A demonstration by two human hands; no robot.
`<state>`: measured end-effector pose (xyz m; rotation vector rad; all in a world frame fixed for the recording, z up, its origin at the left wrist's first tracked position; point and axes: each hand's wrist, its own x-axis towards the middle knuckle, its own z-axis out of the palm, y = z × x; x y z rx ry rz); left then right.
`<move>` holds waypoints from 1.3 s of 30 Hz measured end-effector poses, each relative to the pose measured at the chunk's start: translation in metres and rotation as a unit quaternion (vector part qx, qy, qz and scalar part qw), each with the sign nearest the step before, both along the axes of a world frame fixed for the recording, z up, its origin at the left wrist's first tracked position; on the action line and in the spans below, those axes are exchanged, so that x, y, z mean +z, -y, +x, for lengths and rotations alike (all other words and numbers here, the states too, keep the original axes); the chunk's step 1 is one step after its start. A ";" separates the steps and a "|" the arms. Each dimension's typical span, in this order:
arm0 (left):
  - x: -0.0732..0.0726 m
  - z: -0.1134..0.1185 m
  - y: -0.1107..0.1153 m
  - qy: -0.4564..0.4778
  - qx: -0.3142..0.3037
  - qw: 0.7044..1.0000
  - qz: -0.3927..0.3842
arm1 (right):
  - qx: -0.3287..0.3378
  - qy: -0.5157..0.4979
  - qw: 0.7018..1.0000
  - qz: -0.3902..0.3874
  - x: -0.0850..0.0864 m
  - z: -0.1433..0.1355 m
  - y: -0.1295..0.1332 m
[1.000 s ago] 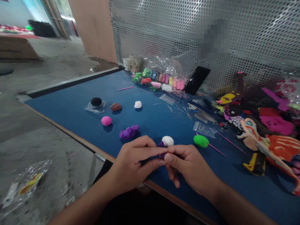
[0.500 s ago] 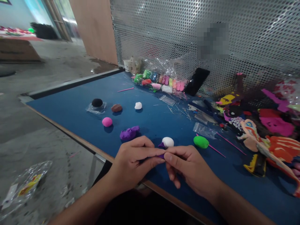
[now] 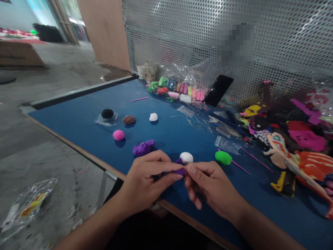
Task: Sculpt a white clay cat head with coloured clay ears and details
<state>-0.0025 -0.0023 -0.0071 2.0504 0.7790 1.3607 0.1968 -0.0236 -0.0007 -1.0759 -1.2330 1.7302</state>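
Low over the table's front edge, my left hand pinches a small piece of purple modelling clay between thumb and fingers. My right hand is closed at that piece's right end, thumb against forefinger, with the other fingers curled below. Just beyond the fingertips lies a white clay ball with a purple tip at its left side, partly hidden by the hands. To the left rests a lumpy chunk of purple clay. A green clay oval sits right of my right hand, with a pink stick by it.
Farther left on the blue table are pink, black, brown and white clay lumps. Packed clay and a dark phone stand along the mesh panel. Colourful clay figures crowd the right side.
My right thumb has slid slightly right and back from the left fingertips, baring more of the purple piece's end. My left hand keeps its pinch almost unmoved.
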 end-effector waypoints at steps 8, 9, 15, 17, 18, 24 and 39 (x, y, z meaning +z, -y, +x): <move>0.001 -0.002 -0.001 0.003 -0.023 0.999 -0.028 | 0.004 0.033 0.999 0.014 0.004 -0.003 -0.001; 0.001 -0.002 -0.001 0.004 -0.024 0.999 -0.030 | 0.005 0.035 0.999 0.013 0.004 -0.003 -0.001; 0.002 -0.002 0.000 0.003 -0.019 0.999 -0.047 | 0.001 0.041 0.999 0.026 0.003 -0.002 -0.001; 0.002 -0.002 0.000 0.001 -0.014 0.998 -0.054 | -0.009 0.045 0.998 0.038 0.005 -0.003 -0.001; 0.003 -0.002 0.000 0.000 -0.012 0.998 -0.058 | -0.016 0.048 0.998 0.044 0.006 -0.003 -0.001; 0.004 -0.002 0.000 0.020 -0.019 0.996 -0.089 | -0.054 0.058 0.994 0.077 0.012 -0.007 0.001; 0.007 -0.006 0.001 0.031 -0.055 0.984 -0.167 | -0.073 0.092 0.982 0.146 0.010 -0.007 0.003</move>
